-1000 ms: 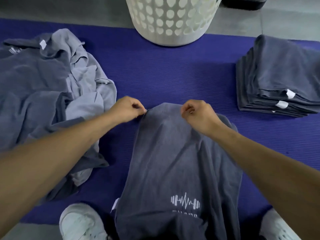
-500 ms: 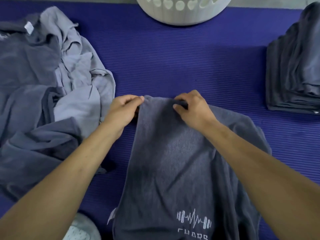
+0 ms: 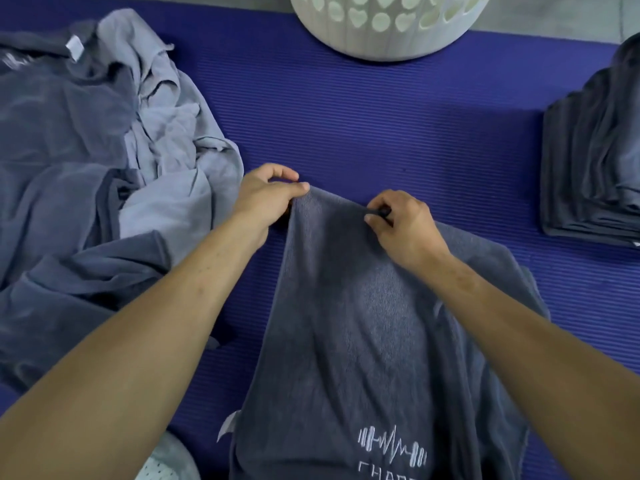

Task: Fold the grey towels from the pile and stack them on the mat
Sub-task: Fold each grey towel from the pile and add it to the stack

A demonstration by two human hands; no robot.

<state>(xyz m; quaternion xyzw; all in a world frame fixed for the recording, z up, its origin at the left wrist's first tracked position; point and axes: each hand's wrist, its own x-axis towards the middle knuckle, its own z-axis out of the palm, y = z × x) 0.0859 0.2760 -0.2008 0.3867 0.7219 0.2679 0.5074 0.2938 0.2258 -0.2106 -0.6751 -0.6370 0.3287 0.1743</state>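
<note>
Fingers of your left hand and right hand are pinching the soft, limp dark grey terry towel's top edge; it's draping toward 6 o'clock over the blue ribbed mat, so keep gripping corners.

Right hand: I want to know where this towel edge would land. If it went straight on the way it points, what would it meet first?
Judging loosely, the right hand meets bare purple mat first; the white basket lies beyond.
</note>
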